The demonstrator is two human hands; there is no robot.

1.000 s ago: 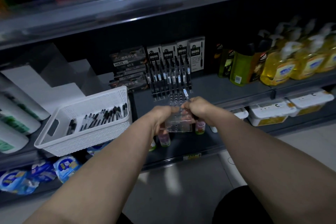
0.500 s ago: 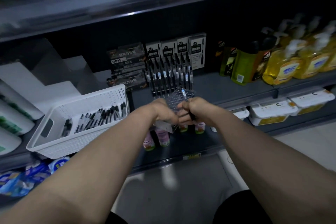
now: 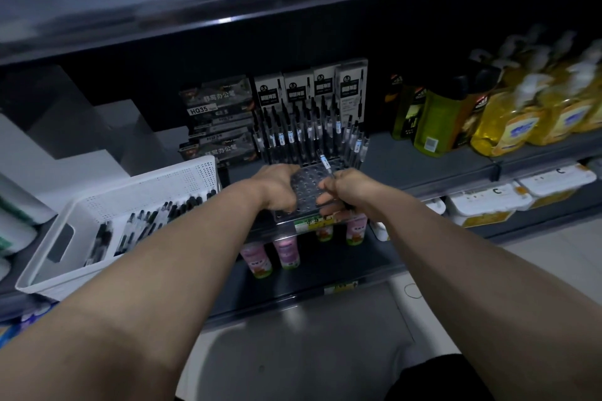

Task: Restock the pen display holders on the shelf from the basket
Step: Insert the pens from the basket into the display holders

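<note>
Forearms extended, our left hand grips the clear perforated plastic pen holder; our right hand pinches a slim black pen.

Frame centre: left hand grips left edge of clear pen holder at shelf front; right hand pinches tilted pen at holder's right side. Holder's rear rows: upright pens. Lower left: white basket, loose pens inside. Right: yellow bottles.
</note>
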